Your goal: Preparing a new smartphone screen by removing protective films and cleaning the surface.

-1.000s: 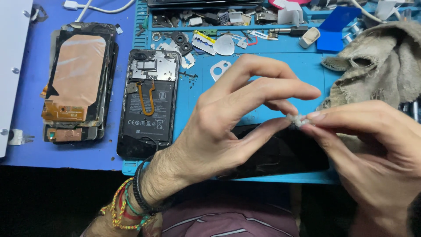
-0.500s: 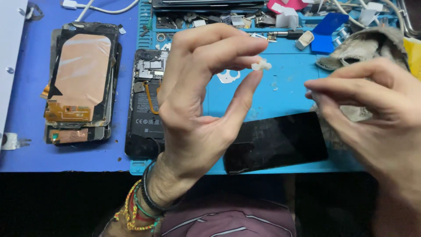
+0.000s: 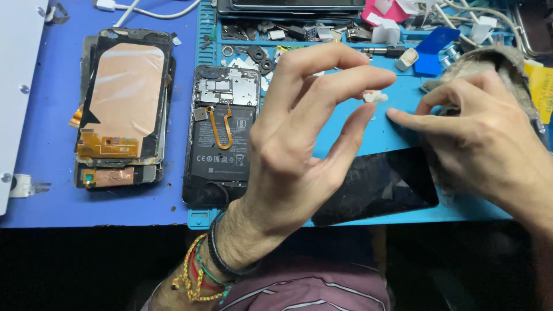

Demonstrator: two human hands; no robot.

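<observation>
The left hand (image 3: 294, 150) pinches a small white scrap (image 3: 375, 97) above the blue mat (image 3: 397, 135); the right hand (image 3: 484, 138) rests on the mat, near a black screen (image 3: 374, 187). An opened phone (image 3: 222, 135) lies left.

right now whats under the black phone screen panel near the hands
The black screen panel lies on the blue work mat. The left hand covers its left end, so anything beneath there cannot be seen.

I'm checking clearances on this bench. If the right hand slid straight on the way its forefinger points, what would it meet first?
The right hand points left. First in line looks to be the left hand, near its thumb and the small white scrap it pinches, though depth is unclear.
</observation>
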